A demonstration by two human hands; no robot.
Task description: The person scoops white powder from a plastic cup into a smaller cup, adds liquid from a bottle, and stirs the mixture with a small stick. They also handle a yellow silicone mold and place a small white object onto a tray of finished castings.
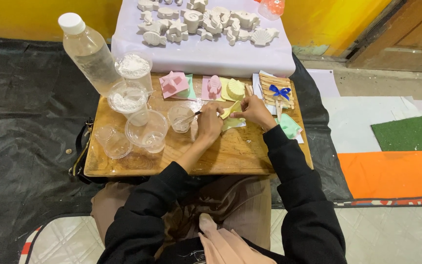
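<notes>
Head view: the fingers of the left hand are closed around a thin dark-tipped tool whose end points toward a small clear cup, while the right hand pinches a yellow mould by its edge, thumb and fingers pressed together on it. The mould is held just above the wooden table, between the two hands, over a pale green sheet. It is a small, soft-looking pale yellow piece, tilted up at one end; its inner shape is too small to make out. Just beyond lie a pink star mould, a pink piece and a yellow shell mould in a row. To the left stand cups of white powder and a capped bottle, with empty clear cups nearer the body. I judge the main risk is the left wrist or tool knocking the small cup over, since it sits right beside the hand; the soft mould could also flex and spill if squeezed harder. White cast figures rest on a lilac cloth farther off.
</notes>
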